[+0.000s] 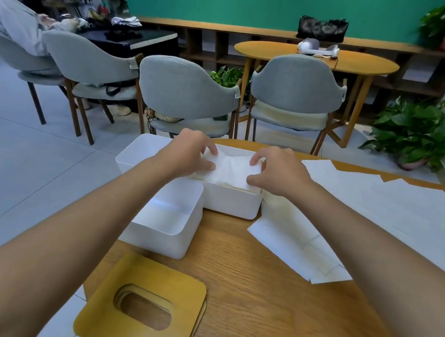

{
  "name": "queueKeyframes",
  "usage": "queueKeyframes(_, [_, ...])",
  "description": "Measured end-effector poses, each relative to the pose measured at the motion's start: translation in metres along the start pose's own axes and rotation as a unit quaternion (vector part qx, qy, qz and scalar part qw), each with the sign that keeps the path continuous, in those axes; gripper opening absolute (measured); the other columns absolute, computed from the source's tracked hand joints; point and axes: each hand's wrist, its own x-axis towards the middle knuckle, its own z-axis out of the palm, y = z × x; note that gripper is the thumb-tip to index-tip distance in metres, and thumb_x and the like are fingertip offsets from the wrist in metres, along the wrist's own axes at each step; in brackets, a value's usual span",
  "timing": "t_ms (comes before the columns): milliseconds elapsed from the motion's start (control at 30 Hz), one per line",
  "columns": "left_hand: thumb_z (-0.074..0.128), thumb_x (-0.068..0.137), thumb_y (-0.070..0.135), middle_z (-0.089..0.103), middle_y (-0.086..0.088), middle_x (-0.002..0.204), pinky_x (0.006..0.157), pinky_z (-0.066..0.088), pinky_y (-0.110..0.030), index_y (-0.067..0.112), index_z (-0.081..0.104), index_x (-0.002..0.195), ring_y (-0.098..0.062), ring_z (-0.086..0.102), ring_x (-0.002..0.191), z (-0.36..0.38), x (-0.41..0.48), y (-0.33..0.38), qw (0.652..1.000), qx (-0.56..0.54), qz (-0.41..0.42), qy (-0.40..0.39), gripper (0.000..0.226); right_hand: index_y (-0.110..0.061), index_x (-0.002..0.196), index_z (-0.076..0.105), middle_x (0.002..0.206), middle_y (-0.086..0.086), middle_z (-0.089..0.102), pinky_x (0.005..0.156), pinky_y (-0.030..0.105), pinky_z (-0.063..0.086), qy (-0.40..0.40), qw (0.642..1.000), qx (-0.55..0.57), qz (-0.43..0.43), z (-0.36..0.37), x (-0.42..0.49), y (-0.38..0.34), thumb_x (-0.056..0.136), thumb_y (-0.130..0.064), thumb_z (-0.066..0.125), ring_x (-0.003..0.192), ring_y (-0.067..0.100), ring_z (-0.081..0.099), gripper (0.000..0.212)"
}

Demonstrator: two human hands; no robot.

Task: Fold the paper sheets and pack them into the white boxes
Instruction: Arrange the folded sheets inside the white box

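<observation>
Slotted lids (163, 278) lie well short of left hand (186, 155) and right hand (279, 172), whose fingers (208, 145) pinch the folded sheet (229, 169) between them atop the white box (228, 202); uneven pressing may crumple it.

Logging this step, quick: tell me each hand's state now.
Left hand: closed, pinching the folded paper over the white box.
Right hand: closed, pinching the same paper's other end.

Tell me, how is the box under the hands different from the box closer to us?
The far box holds folded paper; the near box looks empty. The left hand and right hand pinch that paper over the far box; no hand holds the near box. Both are white, lidless.
</observation>
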Motion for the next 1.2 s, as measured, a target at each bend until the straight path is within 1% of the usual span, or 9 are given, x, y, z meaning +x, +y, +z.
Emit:
queueKeyframes(200, [0.084, 0.088, 0.031, 0.054, -0.003, 0.124, 0.093, 0.051, -0.035, 0.021, 0.076, 0.124, -0.021, 0.052, 0.115, 0.006, -0.005, 0.000, 0.996, 0.079, 0.035, -0.004, 0.038, -0.021, 0.126, 0.073, 0.138, 0.004, 0.056, 0.079, 0.030, 0.046, 0.006, 0.996, -0.090, -0.009, 0.004, -0.002, -0.004, 0.091, -0.040, 0.079, 0.120, 0.022, 0.058, 0.041])
queueKeyframes(367, [0.076, 0.095, 0.032, 0.058, -0.002, 0.122, 0.090, 0.049, -0.034, 0.021, 0.075, 0.125, -0.019, 0.055, 0.111, -0.002, -0.011, 0.010, 0.996, 0.057, 0.055, 0.029, 0.031, -0.025, 0.135, 0.067, 0.146, 0.001, 0.053, 0.101, 0.040, 0.049, 0.054, 0.998, -0.012, -0.035, 0.004, -0.015, 0.013, 0.095, -0.037, 0.073, 0.134, 0.022, 0.049, 0.042])
queueKeyframes(500, [0.072, 0.099, 0.029, 0.062, -0.002, 0.127, 0.096, 0.053, -0.036, 0.020, 0.074, 0.127, -0.018, 0.058, 0.116, -0.004, -0.025, 0.040, 0.994, 0.013, 0.102, 0.038, 0.029, -0.025, 0.138, 0.064, 0.147, -0.003, 0.056, 0.110, 0.039, 0.042, 0.110, 0.988, 0.087, -0.066, -0.001, -0.046, 0.039, 0.098, -0.031, 0.070, 0.138, 0.017, 0.048, 0.041])
queueKeyframes(633, [0.069, 0.101, 0.027, 0.063, 0.002, 0.129, 0.089, 0.050, -0.024, 0.021, 0.075, 0.125, -0.008, 0.057, 0.109, 0.007, -0.039, 0.082, 0.985, -0.025, 0.164, 0.047, 0.026, -0.027, 0.138, 0.064, 0.146, -0.003, 0.059, 0.112, 0.047, 0.047, 0.123, 0.983, 0.131, -0.047, -0.002, -0.083, 0.072, 0.097, -0.028, 0.071, 0.134, 0.017, 0.051, 0.041])
queueKeyframes(700, [0.069, 0.101, 0.026, 0.064, 0.003, 0.128, 0.083, 0.048, -0.019, 0.022, 0.075, 0.125, -0.005, 0.057, 0.105, 0.016, -0.045, 0.103, 0.981, -0.041, 0.186, 0.031, 0.025, -0.028, 0.139, 0.063, 0.149, -0.004, 0.057, 0.116, 0.042, 0.043, 0.110, 0.985, 0.128, -0.031, 0.000, -0.101, 0.088, 0.097, -0.028, 0.072, 0.136, 0.017, 0.050, 0.043])
queueKeyframes(800, [0.069, 0.101, 0.026, 0.068, 0.002, 0.126, 0.086, 0.055, -0.024, 0.022, 0.074, 0.126, -0.008, 0.063, 0.104, 0.038, -0.051, 0.132, 0.978, -0.047, 0.202, -0.005, 0.026, -0.030, 0.142, 0.060, 0.153, -0.005, 0.053, 0.112, 0.031, 0.036, 0.089, 0.990, 0.109, 0.001, 0.004, -0.125, 0.113, 0.096, -0.030, 0.073, 0.139, 0.018, 0.048, 0.048])
queueKeyframes(933, [0.070, 0.100, 0.034, 0.065, 0.000, 0.136, 0.103, 0.051, -0.031, 0.024, 0.067, 0.136, -0.016, 0.060, 0.122, 0.081, -0.057, 0.155, 0.983, -0.045, 0.171, -0.057, 0.038, -0.029, 0.147, 0.055, 0.157, -0.007, 0.047, 0.114, 0.031, 0.034, 0.067, 0.994, 0.082, 0.015, 0.009, -0.151, 0.144, 0.094, -0.032, 0.073, 0.143, 0.017, 0.043, 0.056])
queueKeyframes(1100, [0.072, 0.094, 0.050, 0.035, 0.002, 0.166, 0.120, 0.034, -0.038, 0.028, 0.042, 0.156, -0.019, 0.034, 0.152, 0.128, -0.059, 0.171, 0.986, -0.065, 0.101, -0.112, 0.072, -0.031, 0.156, 0.043, 0.165, -0.011, 0.034, 0.121, 0.032, 0.026, 0.047, 0.998, 0.043, 0.029, 0.019, -0.172, 0.168, 0.095, -0.041, 0.068, 0.152, 0.012, 0.029, 0.067])
queueKeyframes(1200, [0.071, 0.093, 0.049, 0.030, -0.002, 0.170, 0.123, 0.028, -0.040, 0.028, 0.037, 0.159, -0.022, 0.026, 0.157, 0.147, -0.056, 0.173, 0.987, -0.080, 0.077, -0.115, 0.078, -0.030, 0.157, 0.042, 0.166, -0.011, 0.034, 0.121, 0.030, 0.024, 0.051, 0.997, 0.044, 0.030, 0.025, -0.180, 0.176, 0.096, -0.041, 0.066, 0.152, 0.011, 0.029, 0.067])
